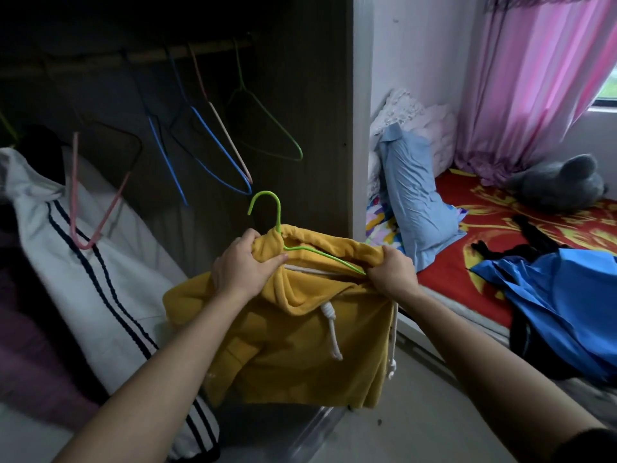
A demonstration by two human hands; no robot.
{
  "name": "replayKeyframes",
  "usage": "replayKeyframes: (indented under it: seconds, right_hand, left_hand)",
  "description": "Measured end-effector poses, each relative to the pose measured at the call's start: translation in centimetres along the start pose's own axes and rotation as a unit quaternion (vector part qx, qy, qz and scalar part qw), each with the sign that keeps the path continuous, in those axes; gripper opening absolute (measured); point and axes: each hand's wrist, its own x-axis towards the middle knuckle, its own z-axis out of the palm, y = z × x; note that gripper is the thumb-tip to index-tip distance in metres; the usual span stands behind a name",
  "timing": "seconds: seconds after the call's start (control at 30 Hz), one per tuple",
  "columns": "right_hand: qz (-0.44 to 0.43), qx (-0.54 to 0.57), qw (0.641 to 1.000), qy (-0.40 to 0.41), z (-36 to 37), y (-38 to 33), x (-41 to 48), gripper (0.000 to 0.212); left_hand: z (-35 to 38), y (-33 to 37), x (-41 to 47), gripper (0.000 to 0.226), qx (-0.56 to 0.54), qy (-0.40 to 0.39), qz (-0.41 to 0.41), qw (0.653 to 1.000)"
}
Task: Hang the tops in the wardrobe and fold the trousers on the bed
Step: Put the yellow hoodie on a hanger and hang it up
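Step in hand, by judgement: fitting yellow hoodie (290, 345) onto green hanger (267, 208), held near centre before open wardrobe (317, 128). Left hand (240, 265) curled round neckline at left. Right hand (392, 272) gripping fabric and hanger arm at right. Next, likely: seat both shoulders, then raise hook far-left to rail (200, 50) among empty hangers (230, 142). Blue garment (551, 295) noted on bed (467, 279), right.

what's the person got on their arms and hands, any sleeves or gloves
No gloves: left hand and right hand are bare, with no rings, watch or bracelets visible. Both forearms are uncovered. A dark sleeve shows high on the right arm; none is in view on the left.
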Motion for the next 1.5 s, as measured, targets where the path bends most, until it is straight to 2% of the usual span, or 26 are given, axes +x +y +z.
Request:
replayKeyframes:
  seconds: [0.07,0.13,0.23,0.33,0.4,0.5,0.6,0.7,0.8,0.83,0.9,0.97,1.0,1.07,1.13,1.17,1.2,1.27,1.3,1.33,1.37,1.43,1.5]
  right_hand:
    - [-0.026,-0.041,0.999,0.013,-0.2,-0.6,-0.1,0.009]
    - [-0.021,-0.024,0.999,0.018,-0.4,-1.3,-0.1,0.009]
    - [0.030,0.134,0.990,-0.040,0.0,-2.3,0.1,0.006]
    - [0.097,0.303,0.937,-0.145,0.0,-2.8,-0.5,0.014]
    - [0.121,0.343,0.914,-0.182,-0.7,-2.4,-0.6,0.021]
    - [0.125,0.371,0.887,-0.245,-1.6,-1.9,-0.5,0.027]
    - [0.075,0.322,0.895,-0.301,-1.5,-2.3,-0.8,0.029]
    - [0.078,0.271,0.914,-0.293,-1.7,-2.4,-0.8,0.029]
    - [0.028,0.132,0.966,-0.219,-2.4,-2.8,-0.6,0.016]
    - [0.005,0.130,0.971,-0.199,-2.3,-3.1,-0.6,0.013]
    - [-0.010,0.219,0.954,-0.204,-1.9,-3.6,-0.8,0.012]
    - [-0.005,0.282,0.928,-0.243,-1.2,-3.5,-1.0,0.018]
    - [-0.006,0.246,0.932,-0.265,-0.9,-3.0,-0.9,0.019]
    - [0.001,0.078,0.935,-0.345,-0.5,-1.9,-0.5,0.027]
    - [0.024,-0.057,0.908,-0.415,-0.1,-1.0,-0.1,0.050]
    - [0.013,-0.086,0.912,-0.400,-0.2,-0.9,0.1,0.059]
    - [-0.016,-0.104,0.934,-0.342,-0.3,-1.0,0.4,0.062]
    - [-0.096,-0.126,0.976,-0.147,-0.7,-1.6,0.9,0.058]
    - [-0.150,-0.134,0.978,-0.057,-1.0,-2.2,0.9,0.054]
    - [-0.215,-0.131,0.968,-0.002,-1.1,-3.0,0.9,0.050]
    - [-0.283,-0.124,0.951,0.010,-1.2,-4.0,0.8,0.047]
    - [-0.384,-0.145,0.911,-0.037,-1.1,-6.3,0.3,0.046]
    - [-0.424,-0.211,0.878,-0.065,-0.7,-7.6,0.0,0.040]
  left_hand:
    - [0.4,0.1,-0.2,0.046,0.013,0.020,-0.001,1.000]
    - [0.8,0.4,-0.6,0.045,0.008,0.038,0.005,0.999]
    - [1.6,1.1,-1.4,0.044,0.014,0.025,0.058,0.998]
    - [2.6,1.1,-2.0,0.043,0.032,-0.022,0.094,0.995]
    - [3.1,0.0,-2.0,0.040,0.041,-0.011,0.068,0.997]
    - [3.7,-2.1,-1.9,0.038,0.030,0.012,-0.023,0.999]
    - [4.4,-2.6,-2.0,0.036,0.013,0.000,-0.112,0.994]
    - [4.4,-2.4,-2.0,0.036,-0.005,-0.001,-0.158,0.987]
    - [4.4,-1.9,-2.1,0.034,0.022,0.013,-0.137,0.990]
    - [4.5,-1.5,-2.3,0.033,0.033,0.007,-0.122,0.992]
    - [4.4,-0.8,-2.4,0.031,0.024,-0.012,-0.107,0.994]
    - [4.0,-0.7,-1.9,0.034,-0.066,-0.020,-0.121,0.990]
    - [3.5,-0.7,-1.7,0.037,-0.138,-0.017,-0.139,0.980]
    - [2.4,-0.6,-1.4,0.043,-0.272,0.000,-0.175,0.946]
    - [1.3,-0.3,-1.3,0.042,-0.376,0.009,-0.200,0.905]
    - [0.9,-0.2,-1.2,0.039,-0.402,0.018,-0.201,0.893]
    - [0.4,0.0,-1.1,0.037,-0.412,0.026,-0.196,0.889]
    - [-0.4,0.1,-0.9,0.035,-0.408,0.030,-0.184,0.894]
    - [-0.8,0.1,-0.8,0.034,-0.402,0.026,-0.178,0.898]
    - [-1.0,0.3,-0.8,0.034,-0.397,0.016,-0.171,0.902]
    - [-1.1,0.4,-0.8,0.032,-0.394,0.005,-0.161,0.905]
    - [-1.3,0.9,-0.9,0.027,-0.395,-0.016,-0.138,0.908]
    - [-1.5,1.1,-0.9,0.022,-0.402,-0.027,-0.132,0.906]
